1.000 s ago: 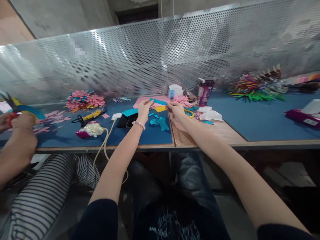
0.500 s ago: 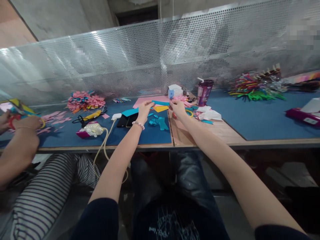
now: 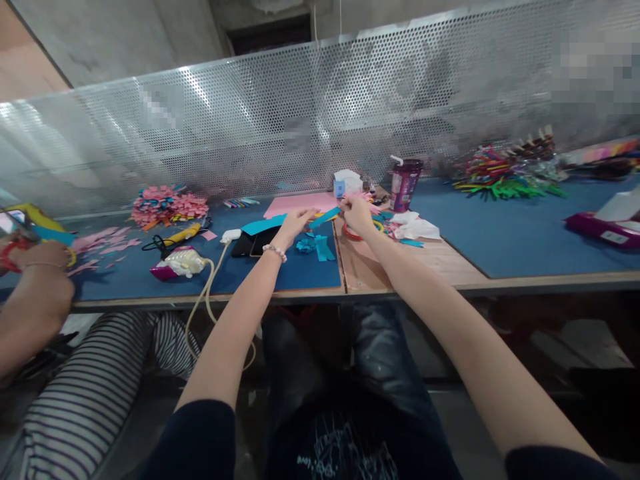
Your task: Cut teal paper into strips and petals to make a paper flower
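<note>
A narrow blue paper strip (image 3: 327, 216) slants down to the left from my right hand (image 3: 357, 215), whose fingers are pinched on its upper end. My left hand (image 3: 295, 227) reaches beside the strip's lower end with its fingers stretched out; whether they touch the strip is unclear. Part of a yellow piece shows behind the strip. Under my right hand lie scissors with red and yellow handles (image 3: 353, 234), partly covered. Blue paper pieces (image 3: 324, 248) and a crumpled blue one (image 3: 305, 245) lie below my hands. A larger blue sheet (image 3: 262, 226) rests partly on a dark phone (image 3: 243, 245).
Pink paper (image 3: 300, 204) lies behind my hands. A purple cup with a straw (image 3: 405, 185) and white tissue (image 3: 416, 225) are to the right. Leftward are a glue gun (image 3: 181, 263) with a cord and a pink paper pile (image 3: 167, 203). Another person's hand (image 3: 47, 263) holds scissors.
The blue strip has swung from nearly level to a slant, its left end lower. My left hand has moved slightly down and its fingers have spread from their pinch; my right hand keeps its hold.
</note>
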The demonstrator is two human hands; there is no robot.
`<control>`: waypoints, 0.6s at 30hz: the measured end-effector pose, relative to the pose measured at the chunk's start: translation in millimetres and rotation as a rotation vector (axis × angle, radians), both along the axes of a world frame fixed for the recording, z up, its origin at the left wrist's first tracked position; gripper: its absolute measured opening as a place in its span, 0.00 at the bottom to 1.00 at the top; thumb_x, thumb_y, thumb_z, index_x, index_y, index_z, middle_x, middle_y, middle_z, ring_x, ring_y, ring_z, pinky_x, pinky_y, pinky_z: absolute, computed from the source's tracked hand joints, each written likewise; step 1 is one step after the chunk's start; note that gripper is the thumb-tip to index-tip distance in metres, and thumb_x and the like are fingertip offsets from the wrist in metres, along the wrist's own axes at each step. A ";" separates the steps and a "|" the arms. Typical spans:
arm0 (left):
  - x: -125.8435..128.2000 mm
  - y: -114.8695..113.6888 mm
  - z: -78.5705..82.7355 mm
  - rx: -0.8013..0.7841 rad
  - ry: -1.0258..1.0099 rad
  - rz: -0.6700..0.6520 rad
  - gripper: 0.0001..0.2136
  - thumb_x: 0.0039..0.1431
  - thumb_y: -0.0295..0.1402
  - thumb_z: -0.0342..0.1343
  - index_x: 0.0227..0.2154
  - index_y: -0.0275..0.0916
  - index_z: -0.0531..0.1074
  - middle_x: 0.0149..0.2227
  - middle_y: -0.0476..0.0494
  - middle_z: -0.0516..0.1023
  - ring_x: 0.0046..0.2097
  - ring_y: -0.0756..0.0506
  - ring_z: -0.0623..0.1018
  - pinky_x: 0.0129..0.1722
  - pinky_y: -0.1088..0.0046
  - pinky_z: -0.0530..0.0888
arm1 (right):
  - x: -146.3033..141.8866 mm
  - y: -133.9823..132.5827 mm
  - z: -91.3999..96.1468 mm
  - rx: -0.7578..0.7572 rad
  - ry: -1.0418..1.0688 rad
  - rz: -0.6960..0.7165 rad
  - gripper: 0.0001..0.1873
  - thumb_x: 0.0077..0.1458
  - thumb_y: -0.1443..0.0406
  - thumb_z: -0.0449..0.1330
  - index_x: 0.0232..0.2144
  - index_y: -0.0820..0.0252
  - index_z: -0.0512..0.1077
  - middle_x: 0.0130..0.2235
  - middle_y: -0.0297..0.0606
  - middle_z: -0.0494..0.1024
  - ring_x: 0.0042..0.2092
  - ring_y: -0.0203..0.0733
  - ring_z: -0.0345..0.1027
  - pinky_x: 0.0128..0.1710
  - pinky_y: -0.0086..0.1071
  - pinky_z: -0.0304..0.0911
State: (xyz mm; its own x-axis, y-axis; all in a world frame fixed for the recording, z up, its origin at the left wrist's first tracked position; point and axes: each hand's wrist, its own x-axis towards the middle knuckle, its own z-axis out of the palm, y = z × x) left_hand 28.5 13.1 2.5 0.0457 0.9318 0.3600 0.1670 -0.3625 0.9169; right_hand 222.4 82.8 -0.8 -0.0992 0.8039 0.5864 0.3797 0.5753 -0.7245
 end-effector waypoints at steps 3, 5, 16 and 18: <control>4.4 -5.6 2.4 -0.022 0.065 -0.061 0.18 0.56 0.46 0.58 0.44 0.40 0.77 0.43 0.37 0.80 0.36 0.44 0.81 0.26 0.76 0.71 | -4.3 -9.6 3.0 0.049 -0.035 0.023 0.07 0.55 0.68 0.55 0.25 0.59 0.69 0.28 0.37 0.74 0.35 0.41 0.67 0.43 0.35 0.62; 6.0 -8.0 3.4 -0.014 0.073 -0.070 0.17 0.55 0.44 0.59 0.43 0.39 0.77 0.42 0.36 0.81 0.35 0.44 0.81 0.26 0.75 0.71 | -6.0 -14.8 4.9 0.058 -0.046 0.037 0.07 0.55 0.68 0.55 0.26 0.59 0.69 0.29 0.37 0.74 0.35 0.41 0.67 0.43 0.34 0.61; 7.3 -6.6 0.9 0.040 0.071 -0.078 0.15 0.56 0.44 0.59 0.38 0.37 0.76 0.40 0.36 0.80 0.38 0.42 0.82 0.29 0.73 0.73 | -5.9 -19.1 5.0 0.107 -0.062 0.033 0.07 0.56 0.69 0.54 0.29 0.61 0.72 0.33 0.39 0.76 0.38 0.42 0.67 0.44 0.34 0.60; 7.5 -6.2 0.6 0.041 0.077 -0.080 0.15 0.56 0.45 0.59 0.36 0.36 0.76 0.40 0.36 0.80 0.38 0.42 0.81 0.29 0.73 0.73 | -7.4 -18.8 4.4 0.135 -0.093 0.042 0.07 0.56 0.68 0.54 0.29 0.61 0.72 0.34 0.40 0.77 0.38 0.42 0.67 0.45 0.35 0.60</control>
State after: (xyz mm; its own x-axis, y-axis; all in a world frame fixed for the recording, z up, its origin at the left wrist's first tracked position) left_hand 36.0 7.0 3.2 0.1484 0.9084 0.3908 0.2051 -0.4148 0.8865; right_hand 215.0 64.0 3.6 -0.1896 0.7124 0.6756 0.4154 0.6817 -0.6022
